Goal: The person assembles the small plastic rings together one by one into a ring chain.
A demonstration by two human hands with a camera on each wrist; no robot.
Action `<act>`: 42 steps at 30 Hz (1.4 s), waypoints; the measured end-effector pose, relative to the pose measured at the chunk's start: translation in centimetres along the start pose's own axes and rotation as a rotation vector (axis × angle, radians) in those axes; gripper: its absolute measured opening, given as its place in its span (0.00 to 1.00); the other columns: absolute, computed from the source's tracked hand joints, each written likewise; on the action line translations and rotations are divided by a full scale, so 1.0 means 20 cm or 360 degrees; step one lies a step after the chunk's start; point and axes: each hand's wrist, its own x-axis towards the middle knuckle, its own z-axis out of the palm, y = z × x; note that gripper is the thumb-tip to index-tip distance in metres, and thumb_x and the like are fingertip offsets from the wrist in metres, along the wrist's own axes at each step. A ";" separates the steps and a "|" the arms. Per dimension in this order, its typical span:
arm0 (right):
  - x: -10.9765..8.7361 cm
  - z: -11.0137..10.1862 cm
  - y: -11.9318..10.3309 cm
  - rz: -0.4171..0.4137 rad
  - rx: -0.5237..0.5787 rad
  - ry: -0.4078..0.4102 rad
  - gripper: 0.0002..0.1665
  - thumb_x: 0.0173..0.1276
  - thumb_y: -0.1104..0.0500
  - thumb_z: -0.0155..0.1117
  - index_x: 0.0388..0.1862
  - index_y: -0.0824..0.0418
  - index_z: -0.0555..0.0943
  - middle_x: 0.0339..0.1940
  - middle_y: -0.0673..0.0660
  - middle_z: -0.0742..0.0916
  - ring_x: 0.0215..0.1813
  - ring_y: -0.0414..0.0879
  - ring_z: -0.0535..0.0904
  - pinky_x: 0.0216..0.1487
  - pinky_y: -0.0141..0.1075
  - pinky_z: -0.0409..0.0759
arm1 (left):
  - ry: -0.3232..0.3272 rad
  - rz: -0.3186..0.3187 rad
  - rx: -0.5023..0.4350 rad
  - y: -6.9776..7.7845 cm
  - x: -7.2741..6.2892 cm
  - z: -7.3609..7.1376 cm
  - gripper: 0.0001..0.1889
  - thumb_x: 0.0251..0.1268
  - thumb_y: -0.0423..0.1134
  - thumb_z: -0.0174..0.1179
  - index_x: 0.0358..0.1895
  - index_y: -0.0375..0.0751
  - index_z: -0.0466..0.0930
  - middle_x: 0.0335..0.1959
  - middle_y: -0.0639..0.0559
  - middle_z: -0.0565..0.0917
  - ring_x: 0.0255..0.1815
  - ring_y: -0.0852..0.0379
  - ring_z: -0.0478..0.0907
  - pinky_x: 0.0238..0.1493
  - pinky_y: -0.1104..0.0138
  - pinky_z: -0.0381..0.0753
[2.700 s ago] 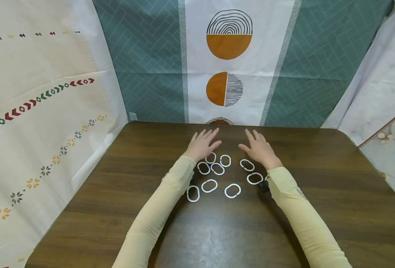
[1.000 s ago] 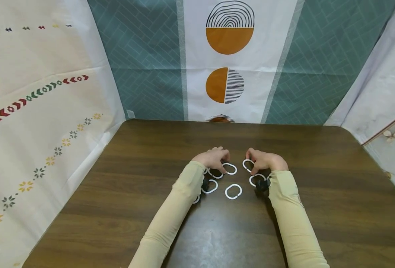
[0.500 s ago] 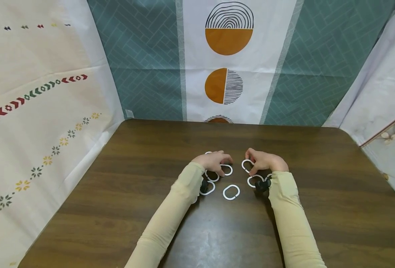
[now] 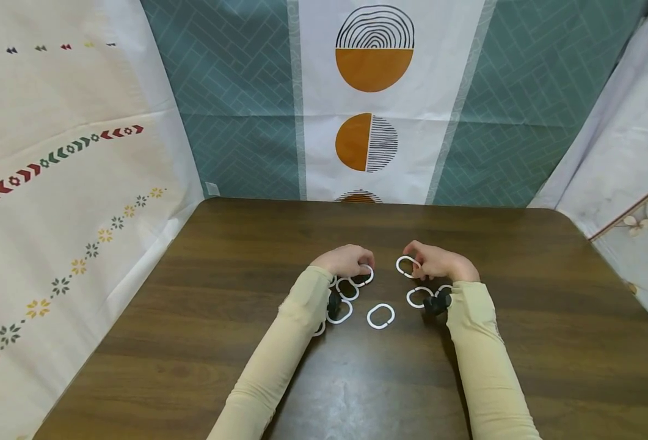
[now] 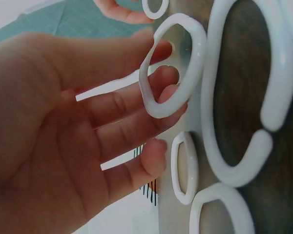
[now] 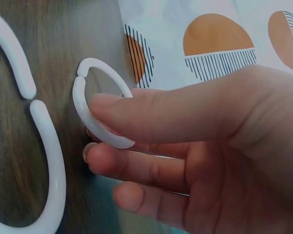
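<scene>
10+ wht. links (image 5: 211, 97), 2 hands (image 4: 438, 261)

A brown wood-grain table (image 4: 153, 342) with white oval links (image 4: 369, 317) in a loose cluster on top

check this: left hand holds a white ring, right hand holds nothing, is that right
The right hand isn't empty: it pinches a white ring, as the right wrist view shows. The left hand does hold one, as you said.
</scene>
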 end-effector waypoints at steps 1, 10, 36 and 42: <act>0.00 0.00 0.00 0.0000 0.0006 0.0006 0.25 0.64 0.72 0.57 0.58 0.71 0.62 0.29 0.60 0.78 0.28 0.47 0.76 0.31 0.36 0.73 | 0.0021 -0.0005 0.0006 0.00 0.00 -0.01 0.08 0.70 0.38 0.55 0.45 0.45 0.82 0.43 0.51 0.83 0.41 0.59 0.74 0.46 0.68 0.72; 0.01 -0.01 0.03 -0.0105 -0.0023 0.0129 0.07 0.67 0.69 0.54 0.42 0.73 0.74 0.23 0.61 0.84 0.23 0.43 0.77 0.29 0.32 0.72 | 0.0144 -0.0117 -0.0206 -0.05 -0.05 -0.07 0.07 0.69 0.35 0.55 0.42 0.43 0.83 0.34 0.49 0.84 0.32 0.59 0.75 0.37 0.69 0.73; 0.03 -0.03 -0.09 -0.0179 0.0479 0.0691 0.11 0.71 0.62 0.57 0.43 0.71 0.73 0.20 0.50 0.79 0.22 0.39 0.74 0.26 0.31 0.72 | 0.0677 -0.0321 -0.0561 -0.09 -0.14 -0.19 0.08 0.68 0.39 0.59 0.42 0.37 0.78 0.34 0.44 0.86 0.31 0.55 0.79 0.36 0.70 0.72; 0.04 -0.01 -0.13 -0.0226 0.0646 0.0641 0.14 0.71 0.65 0.55 0.50 0.74 0.70 0.19 0.49 0.79 0.21 0.38 0.74 0.25 0.29 0.72 | 0.0749 -0.0300 -0.0549 -0.08 -0.14 -0.19 0.07 0.66 0.39 0.61 0.40 0.39 0.79 0.34 0.46 0.85 0.34 0.54 0.79 0.41 0.66 0.74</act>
